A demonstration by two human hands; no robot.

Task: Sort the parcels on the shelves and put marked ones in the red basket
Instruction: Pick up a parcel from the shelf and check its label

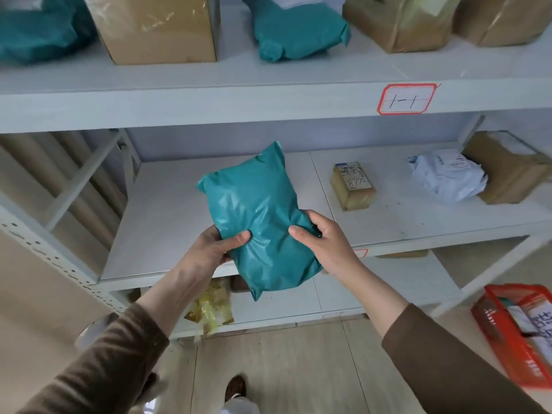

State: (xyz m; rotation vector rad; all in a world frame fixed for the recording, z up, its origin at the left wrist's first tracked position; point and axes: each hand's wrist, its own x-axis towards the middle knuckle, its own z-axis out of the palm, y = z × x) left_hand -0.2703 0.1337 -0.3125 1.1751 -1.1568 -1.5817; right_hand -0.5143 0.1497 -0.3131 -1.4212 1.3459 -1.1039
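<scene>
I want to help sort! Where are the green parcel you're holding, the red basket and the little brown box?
green parcel (257, 204), head view, upper face
red basket (504, 348), head view, front wall
little brown box (354, 186), head view, labelled top

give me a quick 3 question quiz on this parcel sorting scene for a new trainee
1. True or false: both hands grip the teal parcel.
2. Where is the red basket? A) top shelf B) on the floor at the lower right C) in the left hand
3. What is handwritten on the red-bordered label on the shelf edge?

Key
1. True: the left hand and the right hand each hold a side, thumbs on the front.
2. B
3. 1-1
</scene>
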